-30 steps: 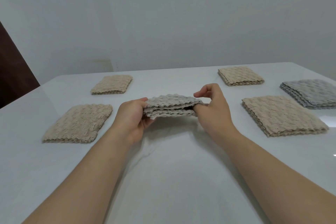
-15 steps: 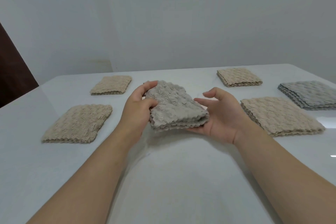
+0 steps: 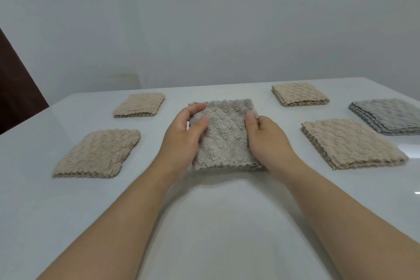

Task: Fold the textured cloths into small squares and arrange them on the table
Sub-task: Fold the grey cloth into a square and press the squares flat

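Now, nearest the head camera, both forearms reach out over the bare white table (image 3: 216, 223) and meet at the taupe cloth (image 3: 223, 134), which is already folded into a thick little square at the centre. The left hand (image 3: 184, 134) grips its left edge, thumb laid on top and fingers curled over the far corner. The right hand (image 3: 266, 136) pinches the right edge with the thumb on top; its other fingers go underneath, out of my sight. I read that two-sided hold as keeping the stacked layers from springing apart while the square is set down. I can't tell whether its near edge is touching the table or hanging just above it; a shadow sits beneath.

On either side lie finished squares, the near-left beige cloth (image 3: 97, 153) and the near-right beige cloth (image 3: 350, 143), each well apart from the hands. Farther back are the far-left beige cloth (image 3: 139, 104), the far-right beige cloth (image 3: 300, 94) and a grey cloth (image 3: 391, 116) at the right edge. They leave the middle open, so I judge that to be this piece's place.
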A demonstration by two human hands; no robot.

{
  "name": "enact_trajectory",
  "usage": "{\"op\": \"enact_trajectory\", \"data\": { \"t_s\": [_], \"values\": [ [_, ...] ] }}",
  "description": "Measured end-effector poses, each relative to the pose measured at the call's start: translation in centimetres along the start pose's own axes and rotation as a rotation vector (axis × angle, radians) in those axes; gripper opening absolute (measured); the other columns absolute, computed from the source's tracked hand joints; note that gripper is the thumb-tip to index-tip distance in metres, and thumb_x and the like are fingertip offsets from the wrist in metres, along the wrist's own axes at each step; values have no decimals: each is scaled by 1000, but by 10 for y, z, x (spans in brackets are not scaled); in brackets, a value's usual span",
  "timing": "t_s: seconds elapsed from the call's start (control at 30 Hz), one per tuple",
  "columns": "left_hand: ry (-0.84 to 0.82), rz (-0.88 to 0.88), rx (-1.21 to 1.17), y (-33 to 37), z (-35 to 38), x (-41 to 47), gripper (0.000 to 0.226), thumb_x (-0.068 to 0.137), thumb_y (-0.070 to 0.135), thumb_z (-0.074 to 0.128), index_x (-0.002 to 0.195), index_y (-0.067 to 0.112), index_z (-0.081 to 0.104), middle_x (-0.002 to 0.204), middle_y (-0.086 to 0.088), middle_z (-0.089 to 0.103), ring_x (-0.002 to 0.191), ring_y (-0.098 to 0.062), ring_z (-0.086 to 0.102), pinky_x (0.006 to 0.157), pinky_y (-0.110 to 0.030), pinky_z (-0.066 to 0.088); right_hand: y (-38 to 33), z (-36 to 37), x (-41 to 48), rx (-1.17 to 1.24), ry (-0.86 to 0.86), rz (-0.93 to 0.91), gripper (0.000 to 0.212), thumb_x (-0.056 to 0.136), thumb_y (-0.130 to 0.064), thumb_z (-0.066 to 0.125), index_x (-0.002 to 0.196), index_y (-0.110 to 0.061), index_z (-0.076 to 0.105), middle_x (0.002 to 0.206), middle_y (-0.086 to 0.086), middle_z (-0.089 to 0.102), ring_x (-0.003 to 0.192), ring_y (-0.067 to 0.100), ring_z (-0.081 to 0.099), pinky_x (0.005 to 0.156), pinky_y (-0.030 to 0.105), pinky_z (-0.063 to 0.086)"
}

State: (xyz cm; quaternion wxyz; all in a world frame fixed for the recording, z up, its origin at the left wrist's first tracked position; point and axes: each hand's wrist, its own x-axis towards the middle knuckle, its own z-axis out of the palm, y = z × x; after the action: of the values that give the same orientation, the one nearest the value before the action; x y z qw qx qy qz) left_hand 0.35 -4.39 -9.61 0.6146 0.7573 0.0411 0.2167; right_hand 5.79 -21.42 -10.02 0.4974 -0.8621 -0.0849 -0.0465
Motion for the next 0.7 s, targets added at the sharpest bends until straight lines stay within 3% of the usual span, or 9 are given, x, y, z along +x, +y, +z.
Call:
{"op": "enact_trajectory", "data": {
  "t_s": [0.07,0.13,0.27,0.33,0.43,0.47,0.63,0.67,0.7],
  "values": [
    [24,53,161,-4,2,-2,34,100,31,63,133,31,59,137,17,55,122,2,53,103,-15,39,1,3,-1,-45,11,-32,41,107,-50,29,94,-16,49,82,-4,53,75,14,51,62,32,33],
    [15,87,268,-7,2,-1,40,99,29,65,138,29,55,142,18,51,133,5,42,108,-11,29,6,6,1,-59,25,-38,41,107,-50,29,97,-16,49,82,-3,52,76,19,50,67,33,32],
    [22,87,323,-7,-3,2,42,99,25,65,139,30,55,149,13,49,137,2,39,112,-15,26,6,10,6,-37,30,-19,40,109,-46,30,93,-14,48,80,-2,52,70,11,47,59,33,29],
    [23,74,306,-6,-2,3,42,99,24,65,139,30,55,150,12,49,139,-6,43,118,-24,30,5,9,9,3,33,10,40,109,-44,31,93,-12,49,80,-2,51,74,15,49,62,31,30],
    [3,25,277,-7,0,2,41,99,25,65,138,32,55,148,13,50,133,-45,50,113,-55,40,7,9,13,39,20,45,40,108,-45,34,97,-11,52,84,-1,53,86,22,52,74,29,33],
    [-2,13,271,-8,0,1,41,99,25,65,139,33,55,148,13,50,131,-49,50,111,-59,42,8,8,12,47,5,48,41,108,-46,34,99,-11,53,86,-1,55,89,23,53,74,29,33],
    [-4,3,196,-12,-6,5,34,99,26,65,130,39,60,142,14,54,130,-11,56,113,-42,43,16,8,9,124,-100,90,43,100,-58,44,129,-27,49,84,-2,65,78,17,61,62,29,40],
    [-15,-6,149,-12,-7,6,32,98,29,65,127,42,62,142,9,57,116,-9,64,104,-39,52,16,7,9,123,-109,89,48,99,-61,44,135,-29,46,89,-2,64,83,18,61,64,29,40],
    [-23,-23,112,-12,-8,6,32,98,30,65,127,43,62,141,-1,60,88,-6,69,83,-32,59,15,7,9,124,-113,85,52,98,-64,43,139,-31,44,94,-1,64,88,20,61,68,30,42]
  ]
}}
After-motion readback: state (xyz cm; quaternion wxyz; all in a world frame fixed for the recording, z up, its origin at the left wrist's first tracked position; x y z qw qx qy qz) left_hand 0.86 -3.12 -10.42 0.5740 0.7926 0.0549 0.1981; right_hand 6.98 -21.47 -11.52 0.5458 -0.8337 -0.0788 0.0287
